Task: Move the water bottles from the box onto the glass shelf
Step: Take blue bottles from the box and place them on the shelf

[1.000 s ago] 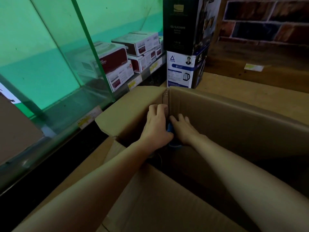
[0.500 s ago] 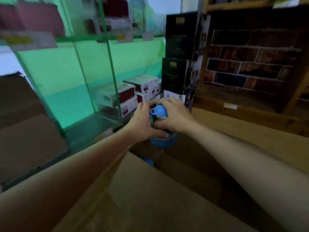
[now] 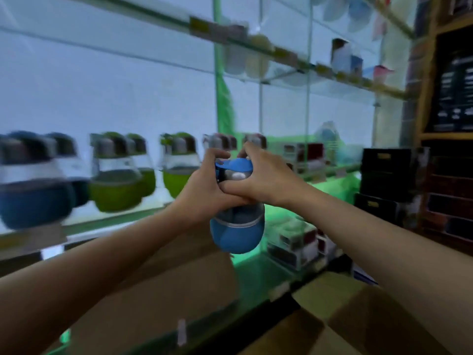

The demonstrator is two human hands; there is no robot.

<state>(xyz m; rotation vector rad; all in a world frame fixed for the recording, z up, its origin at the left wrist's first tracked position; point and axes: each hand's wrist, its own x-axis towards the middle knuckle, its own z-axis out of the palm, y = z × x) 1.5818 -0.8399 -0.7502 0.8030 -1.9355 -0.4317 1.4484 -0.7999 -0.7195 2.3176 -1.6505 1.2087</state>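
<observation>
Item in hand: one blue water bottle [image 3: 236, 226], with a clear upper body, a blue lower sleeve and a blue cap; we hold it upright in the air, in front of the shelving.
Our left hand [image 3: 204, 193]: fingers curled round the bottle's neck and upper body from the left, thumb side up near the cap.
Our right hand [image 3: 263, 180]: fingers curled over the cap and neck from the right; its fingers overlap those of the left hand at the bottle's waist.
Position of item: off every surface, above the open cardboard box [image 3: 345, 316], level with the row of stock on the glass shelf [image 3: 115, 221].
Shelf stock, left: a row of like bottles, much blurred; we make out dark blue bottles [image 3: 33, 201] at the far left and green bottles [image 3: 115, 190] to their right.
Shelf stock, behind the hands: further bottle tops, partly hidden; colour uncertain.
Upper glass shelf [image 3: 294, 62]: pale rounded goods and small cartons, too blurred to identify.
Lower right: red-and-white boxes [image 3: 294, 242] stacked behind glass.
Far right: black cartons [image 3: 391, 172] stacked against wooden shelving.
Box contents: not visible to us from this angle.
</observation>
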